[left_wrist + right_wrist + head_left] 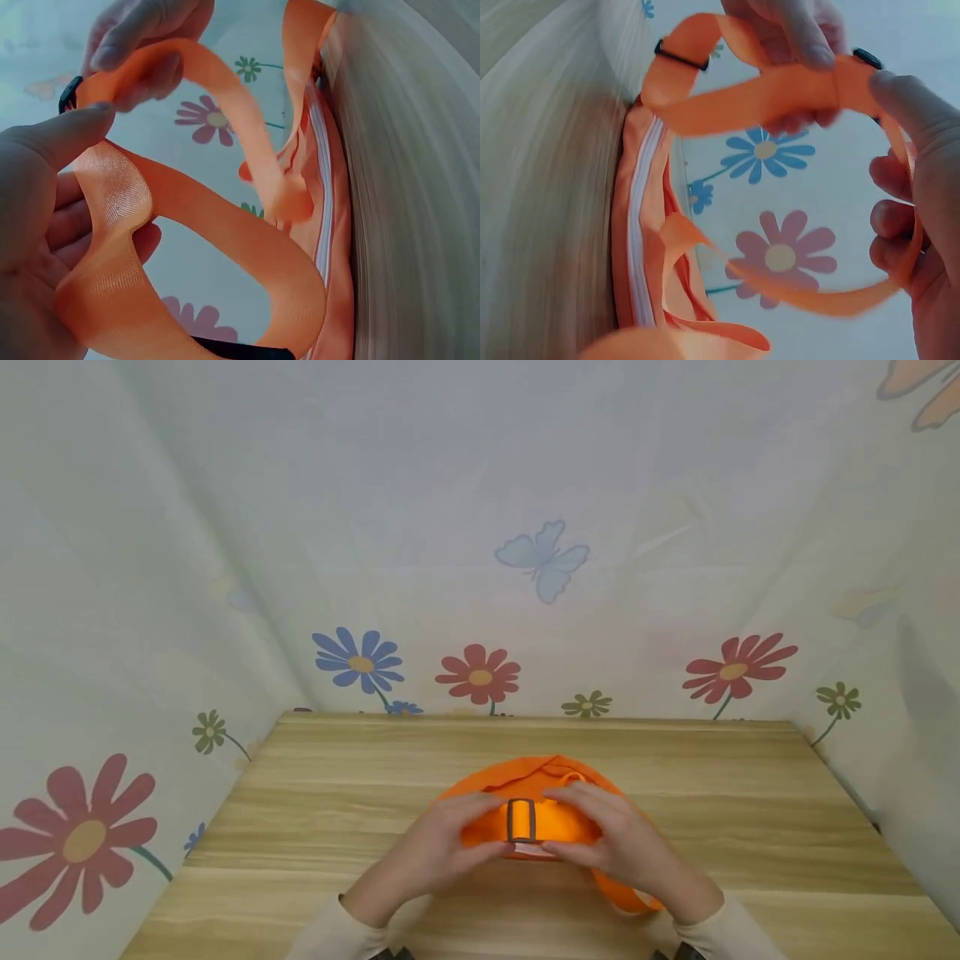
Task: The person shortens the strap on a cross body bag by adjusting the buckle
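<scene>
An orange fabric bag (510, 772) with a white zipper (324, 187) lies on the wooden table. Its orange webbing strap (566, 822) is raised in front, with a dark slide buckle (511, 821) on it. My left hand (442, 843) pinches the strap just left of this buckle, thumb below and fingers above. On the buckle's other side, my right hand (622, 835) pinches the strap. A second black slider (681, 58) sits on a lower strap loop in the right wrist view. Part of the bag is hidden behind both hands.
The wooden tabletop (337, 777) extends around the bag. Behind it and at both sides hangs a pale curtain (420, 527) printed with flowers and butterflies. A loose strap loop (626, 897) hangs by the right wrist.
</scene>
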`<state>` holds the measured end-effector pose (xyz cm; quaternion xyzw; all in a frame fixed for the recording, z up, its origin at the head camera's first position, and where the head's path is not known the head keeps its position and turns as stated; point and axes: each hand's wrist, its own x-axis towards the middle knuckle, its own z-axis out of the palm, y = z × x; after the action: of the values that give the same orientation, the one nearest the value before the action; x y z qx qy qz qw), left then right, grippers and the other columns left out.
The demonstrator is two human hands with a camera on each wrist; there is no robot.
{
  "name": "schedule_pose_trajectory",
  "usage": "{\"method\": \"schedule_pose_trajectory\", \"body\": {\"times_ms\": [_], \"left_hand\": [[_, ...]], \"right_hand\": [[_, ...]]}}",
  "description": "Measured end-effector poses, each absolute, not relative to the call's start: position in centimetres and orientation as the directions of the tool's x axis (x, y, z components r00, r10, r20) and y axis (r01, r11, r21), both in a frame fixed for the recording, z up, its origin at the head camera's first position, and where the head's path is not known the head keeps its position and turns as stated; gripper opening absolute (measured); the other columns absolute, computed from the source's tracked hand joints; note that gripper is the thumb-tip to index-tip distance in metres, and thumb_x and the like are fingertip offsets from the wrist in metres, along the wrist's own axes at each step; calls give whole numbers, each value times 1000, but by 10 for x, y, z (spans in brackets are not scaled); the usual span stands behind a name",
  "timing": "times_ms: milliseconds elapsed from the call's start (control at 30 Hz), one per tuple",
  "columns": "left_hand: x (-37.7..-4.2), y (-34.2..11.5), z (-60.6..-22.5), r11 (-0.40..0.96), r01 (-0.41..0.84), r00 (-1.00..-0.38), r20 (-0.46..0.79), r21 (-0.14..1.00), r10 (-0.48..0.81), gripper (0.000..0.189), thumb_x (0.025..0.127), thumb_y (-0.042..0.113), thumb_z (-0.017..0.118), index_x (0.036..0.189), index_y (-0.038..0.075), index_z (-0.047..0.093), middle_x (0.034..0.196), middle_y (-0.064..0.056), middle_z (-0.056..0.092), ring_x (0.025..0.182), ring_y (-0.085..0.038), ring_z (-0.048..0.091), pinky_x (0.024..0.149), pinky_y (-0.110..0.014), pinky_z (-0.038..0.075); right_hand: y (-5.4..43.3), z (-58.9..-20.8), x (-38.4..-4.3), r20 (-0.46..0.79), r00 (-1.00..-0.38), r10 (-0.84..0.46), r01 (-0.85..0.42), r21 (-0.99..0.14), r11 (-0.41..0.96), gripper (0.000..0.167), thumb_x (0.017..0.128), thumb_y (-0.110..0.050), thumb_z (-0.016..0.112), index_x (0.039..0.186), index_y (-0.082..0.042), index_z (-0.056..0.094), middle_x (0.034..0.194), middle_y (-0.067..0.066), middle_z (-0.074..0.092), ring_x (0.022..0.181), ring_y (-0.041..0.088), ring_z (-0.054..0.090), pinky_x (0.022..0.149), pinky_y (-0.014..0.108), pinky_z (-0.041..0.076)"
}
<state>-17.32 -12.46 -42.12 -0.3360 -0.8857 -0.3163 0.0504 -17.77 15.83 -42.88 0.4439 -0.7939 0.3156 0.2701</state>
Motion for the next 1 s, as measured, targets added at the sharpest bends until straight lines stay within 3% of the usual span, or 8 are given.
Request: {"method": "schedule_pose_trajectory", "body": {"times_ms": [133, 300, 600, 800, 1000], "left_hand": [[-174, -133, -423, 585, 632, -764, 280, 508, 581, 45, 98, 35, 82, 136, 14, 72, 129, 1, 77, 114, -18, 71, 106, -44, 61], [-175, -136, -424, 575, 654, -742, 271, 491, 613, 44, 99, 37, 80, 135, 14, 70, 128, 2, 75, 113, -16, 68, 106, -43, 60], [-174, -132, -426, 510, 627, -732, 221, 589, 645, 60, 104, 43, 73, 154, 17, 52, 148, 4, 64, 129, -16, 65, 117, -46, 54], [-172, -130, -431, 462, 580, -754, 227, 671, 617, 62, 103, 50, 71, 153, 19, 52, 149, 3, 64, 134, -19, 66, 116, -47, 54], [-169, -126, -433, 452, 536, -785, 224, 714, 578, 56, 106, 46, 68, 153, 21, 51, 151, 4, 64, 136, -18, 64, 121, -49, 50]], "right_hand": [[168, -429, -178, 684, -453, -572, -873, -209, 441, 48, 96, -44, 82, 130, -11, 72, 112, 0, 74, 90, 15, 70, 84, 23, 62], [172, -428, -178, 680, -417, -603, -898, -204, 390, 41, 95, -38, 85, 124, -12, 72, 103, -4, 66, 78, 5, 56, 72, 10, 48], [169, -429, -174, 660, -503, -558, -862, -336, 379, 39, 95, -41, 84, 121, -15, 72, 104, -7, 67, 83, 4, 57, 73, 10, 49], [165, -430, -175, 698, -478, -534, -877, -343, 336, 39, 90, -24, 91, 121, -14, 72, 103, -5, 70, 85, 7, 58, 74, 12, 49], [164, -430, -172, 683, -517, -516, -855, -383, 350, 35, 98, -41, 80, 123, -18, 72, 104, -8, 69, 86, 6, 59, 75, 13, 50]]}}
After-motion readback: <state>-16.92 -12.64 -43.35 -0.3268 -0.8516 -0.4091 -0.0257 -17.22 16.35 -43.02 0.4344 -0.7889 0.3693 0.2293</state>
